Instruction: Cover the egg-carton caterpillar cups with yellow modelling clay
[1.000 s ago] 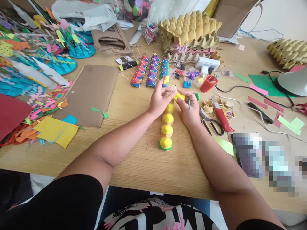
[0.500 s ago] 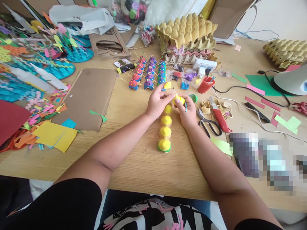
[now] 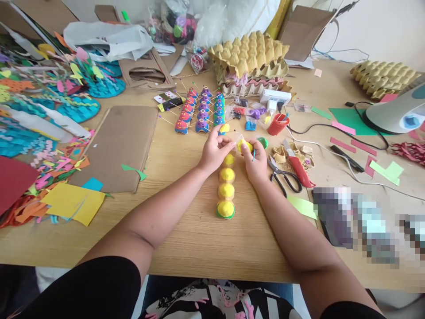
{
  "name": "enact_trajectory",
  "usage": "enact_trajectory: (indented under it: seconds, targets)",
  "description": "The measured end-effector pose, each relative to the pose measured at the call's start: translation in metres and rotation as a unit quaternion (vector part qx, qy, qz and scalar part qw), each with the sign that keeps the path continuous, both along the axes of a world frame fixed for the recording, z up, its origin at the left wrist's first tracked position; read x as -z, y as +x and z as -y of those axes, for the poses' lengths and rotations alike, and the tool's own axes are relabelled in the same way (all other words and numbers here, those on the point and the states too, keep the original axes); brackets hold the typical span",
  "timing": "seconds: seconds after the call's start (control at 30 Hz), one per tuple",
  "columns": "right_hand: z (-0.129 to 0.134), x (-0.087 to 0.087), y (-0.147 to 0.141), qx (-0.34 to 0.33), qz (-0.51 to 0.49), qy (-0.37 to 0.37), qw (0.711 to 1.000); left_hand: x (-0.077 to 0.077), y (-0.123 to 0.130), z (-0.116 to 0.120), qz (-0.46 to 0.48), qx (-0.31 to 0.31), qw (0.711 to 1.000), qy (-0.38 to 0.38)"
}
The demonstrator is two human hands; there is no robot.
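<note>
My left hand and my right hand meet above the far end of a row of yellow-topped carton cups, whose nearest cup has a green rim. Pinched in my right hand is a lump of yellow clay, with a thin blue tool sticking out by the fingers. The fingertips of my left hand close on a small clear piece of plastic beside the clay. Another yellow piece shows at my left fingertips. Behind stand red, purple and green-blue decorated cup rows.
Scissors, a red-handled knife and a red cup lie to the right. Egg cartons are stacked at the back. A cardboard sheet and colored paper scraps are on the left. A white cable crosses the right side.
The camera view has shifted slightly, so the table contents appear lower and a little to the left. Both hands keep their hold, with the clear piece and yellow clay still between them.
</note>
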State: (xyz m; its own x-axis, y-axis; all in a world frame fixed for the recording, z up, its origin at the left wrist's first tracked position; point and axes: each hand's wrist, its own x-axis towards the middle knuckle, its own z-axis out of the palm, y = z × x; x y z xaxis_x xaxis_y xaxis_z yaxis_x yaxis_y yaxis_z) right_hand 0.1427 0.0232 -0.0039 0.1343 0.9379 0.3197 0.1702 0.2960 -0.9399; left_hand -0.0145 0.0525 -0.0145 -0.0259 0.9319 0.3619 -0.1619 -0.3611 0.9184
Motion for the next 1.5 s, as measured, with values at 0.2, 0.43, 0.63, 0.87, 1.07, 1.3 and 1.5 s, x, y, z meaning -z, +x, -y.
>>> enact_trajectory:
  seconds: [0.2, 0.43, 0.63, 0.87, 1.07, 1.3, 1.5]
  targets:
    - [0.004, -0.008, 0.006, 0.111, 0.047, 0.038, 0.992, -0.005, -0.007, 0.002, -0.067, -0.095, 0.993, 0.035]
    - [-0.008, -0.045, 0.050, 0.211, 0.085, 0.077, 0.971, -0.007, -0.007, 0.000, -0.038, -0.140, 0.989, 0.006]
    - [-0.006, -0.059, 0.119, 0.241, 0.306, 0.002, 0.921, -0.005, -0.003, -0.005, 0.041, -0.129, 0.989, -0.062]
    - [0.015, -0.030, 0.131, 0.238, 0.473, -0.056, 0.846, -0.008, -0.002, -0.008, 0.090, -0.122, 0.986, -0.074]
    - [0.026, -0.057, 0.095, 0.226, 0.434, 0.014, 0.872, -0.011, -0.002, -0.005, 0.082, -0.112, 0.987, -0.079]
    - [0.023, -0.047, -0.010, 0.072, 0.085, 0.060, 0.992, -0.015, -0.004, 0.001, 0.038, -0.094, 0.992, -0.079]
    - [-0.002, -0.011, -0.016, 0.152, 0.015, 0.060, 0.987, -0.017, -0.006, 0.008, -0.014, -0.098, 0.994, -0.049]
